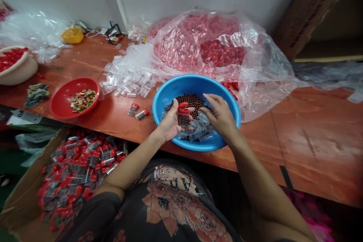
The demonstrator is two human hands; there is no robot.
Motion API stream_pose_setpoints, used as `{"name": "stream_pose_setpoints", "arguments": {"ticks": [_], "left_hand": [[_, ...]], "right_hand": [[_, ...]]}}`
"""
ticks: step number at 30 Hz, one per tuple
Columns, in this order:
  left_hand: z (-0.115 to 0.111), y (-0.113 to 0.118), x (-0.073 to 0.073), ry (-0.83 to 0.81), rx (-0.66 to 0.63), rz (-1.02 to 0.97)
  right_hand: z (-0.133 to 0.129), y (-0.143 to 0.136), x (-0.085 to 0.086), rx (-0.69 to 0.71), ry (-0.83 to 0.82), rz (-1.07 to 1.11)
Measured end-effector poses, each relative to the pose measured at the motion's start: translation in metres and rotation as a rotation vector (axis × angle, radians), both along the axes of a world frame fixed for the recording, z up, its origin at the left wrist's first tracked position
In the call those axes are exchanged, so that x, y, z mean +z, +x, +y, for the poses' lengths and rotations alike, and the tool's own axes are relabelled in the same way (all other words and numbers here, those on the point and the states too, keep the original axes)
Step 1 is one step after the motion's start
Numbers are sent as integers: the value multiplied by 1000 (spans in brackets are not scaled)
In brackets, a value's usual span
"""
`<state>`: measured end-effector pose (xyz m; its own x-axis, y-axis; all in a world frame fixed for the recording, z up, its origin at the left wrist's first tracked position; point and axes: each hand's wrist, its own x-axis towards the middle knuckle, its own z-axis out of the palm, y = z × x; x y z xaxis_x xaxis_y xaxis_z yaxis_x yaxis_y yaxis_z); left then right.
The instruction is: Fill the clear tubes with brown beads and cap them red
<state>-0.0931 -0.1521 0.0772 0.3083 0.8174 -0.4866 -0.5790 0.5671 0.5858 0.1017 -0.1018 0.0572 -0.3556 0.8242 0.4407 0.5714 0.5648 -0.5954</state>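
My left hand (170,123) holds a small clear container (183,120) upright over the blue basin (159,87). Dark balls show through its wall, and its red cap (183,105) looks raised at the top. To the right, my right hand (224,117) hovers above the basin with thumb and fingers apart and nothing visible between them. Inside the basin lie many brown balls (195,102) and several empty clear tubes (200,130). Two filled containers with red caps (141,114) lie on the table just left of the basin.
Behind the basin sits a large clear bag of red caps (198,41). Clear tubes (133,79) are heaped left of it. A red bowl (58,102) holds small wrapped pieces. Below the table edge, a cardboard box (25,193) is full of red-capped containers.
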Motion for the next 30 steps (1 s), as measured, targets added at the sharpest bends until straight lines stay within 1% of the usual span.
{"name": "stream_pose_setpoints", "arguments": {"ticks": [1, 2, 5, 6, 8, 10, 13, 15, 19, 23, 25, 27, 29, 30], "left_hand": [[0, -1, 1, -4, 2, 1], [-1, 0, 2, -6, 8, 5], [-3, 5, 3, 10, 50, 11], [-4, 8, 3, 20, 70, 14], [-5, 15, 1, 45, 108, 47], [-7, 20, -1, 61, 117, 108], [-10, 23, -5, 109, 114, 180], [-11, 23, -7, 148, 133, 197], [-17, 24, -7, 154, 191, 211], [-24, 25, -1, 180, 178, 230], [-26, 18, 6, 230, 160, 261], [-25, -1, 12, 316, 185, 354], [-18, -32, 11, 417, 300, 537], [-13, -51, 6, 450, 395, 667]], "right_hand": [[0, 0, 1, -1, 43, -22], [-2, 0, 3, 28, 74, -49], [-16, -9, 11, 186, 137, -169], [-21, -13, 13, 212, 170, -219], [-29, -20, 15, 205, 243, -291], [-32, -24, 13, 171, 314, -323], [-31, -25, 9, 149, 419, -376], [-30, -24, 7, 149, 479, -421], [-28, -23, 3, 174, 510, -443], [-29, -28, 1, 193, 511, -418], [-30, -30, 3, 213, 471, -386], [-31, -28, 6, 209, 387, -343], [-29, -20, 8, 137, 272, -288], [-28, -13, 7, 79, 217, -251]]}}
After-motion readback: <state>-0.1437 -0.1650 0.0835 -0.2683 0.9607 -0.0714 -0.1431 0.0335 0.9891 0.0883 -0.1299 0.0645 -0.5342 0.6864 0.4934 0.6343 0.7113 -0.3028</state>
